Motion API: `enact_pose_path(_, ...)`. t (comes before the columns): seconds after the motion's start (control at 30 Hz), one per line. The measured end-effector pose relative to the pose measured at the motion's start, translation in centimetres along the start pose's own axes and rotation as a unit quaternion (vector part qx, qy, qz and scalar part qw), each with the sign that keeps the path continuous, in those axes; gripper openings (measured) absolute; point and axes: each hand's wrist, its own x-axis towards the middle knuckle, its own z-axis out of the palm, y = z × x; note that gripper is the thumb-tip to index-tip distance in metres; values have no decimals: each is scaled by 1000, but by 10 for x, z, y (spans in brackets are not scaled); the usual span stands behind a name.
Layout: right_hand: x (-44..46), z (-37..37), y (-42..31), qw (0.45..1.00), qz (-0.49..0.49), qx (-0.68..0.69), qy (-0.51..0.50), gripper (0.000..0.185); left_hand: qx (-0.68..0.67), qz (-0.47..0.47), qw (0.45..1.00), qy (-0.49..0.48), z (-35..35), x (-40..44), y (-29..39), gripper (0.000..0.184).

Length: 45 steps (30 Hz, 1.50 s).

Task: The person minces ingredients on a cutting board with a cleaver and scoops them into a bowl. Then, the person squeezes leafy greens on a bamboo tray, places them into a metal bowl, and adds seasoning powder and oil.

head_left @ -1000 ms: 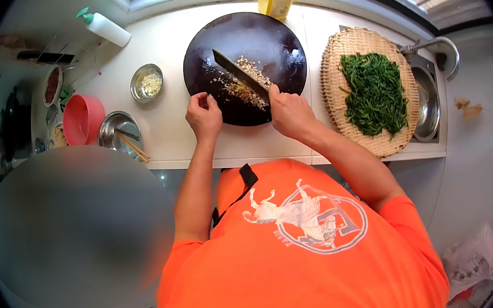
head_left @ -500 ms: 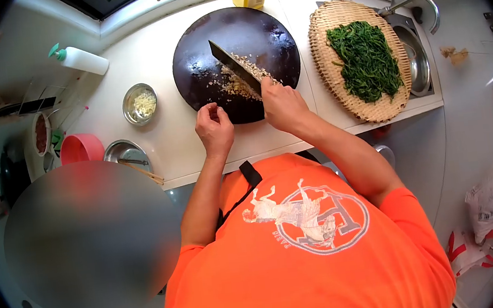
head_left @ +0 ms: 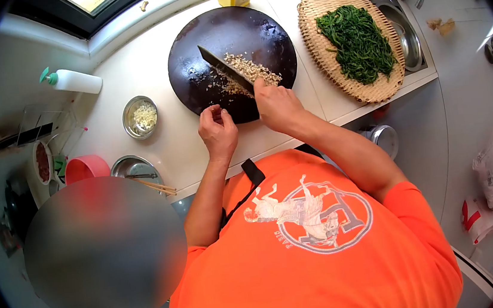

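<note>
- The right hand [head_left: 278, 105] is closed around the handle of a dark, long-bladed metal knife [head_left: 227, 70], whose blade slants away to the upper left.
- The left hand [head_left: 219, 134] is loosely curled by the near rim of a round black chopping board [head_left: 233, 29]; it seems to hold nothing, and I cannot tell whether it touches the board.
- Finely chopped tan-and-white pieces [head_left: 251, 67] lie on the board on both sides of the blade, the larger heap to its right.
- The board rests on a white worktop [head_left: 182, 161], between a small round steel bowl [head_left: 128, 123] and an oval woven-bamboo tray [head_left: 311, 18].
- The step in hand looks like mincing; the next stroke calls for a firm right grip, with the left fingertips clear of the edge.
</note>
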Motion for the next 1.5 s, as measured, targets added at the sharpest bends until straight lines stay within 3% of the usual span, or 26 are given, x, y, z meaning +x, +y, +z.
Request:
enact_pose_path(0.5,-4,9,-11,1000,1,13,-3,15,21,-23,999,-14,1,14,5,27)
enact_pose_path(0.7,0,-2,5,999,36,4,10,21,146,145,979,-1,32,14,2,33)
enact_pose_path(0.83,1,-17,25,998,58,-13,22,21,-46,23,997,-63,43,14,19,28)
enact_pose_path(1.5,2,-15,32,999,-47,-6,-9,16,7,-48,997,53,18,-15,5,19)
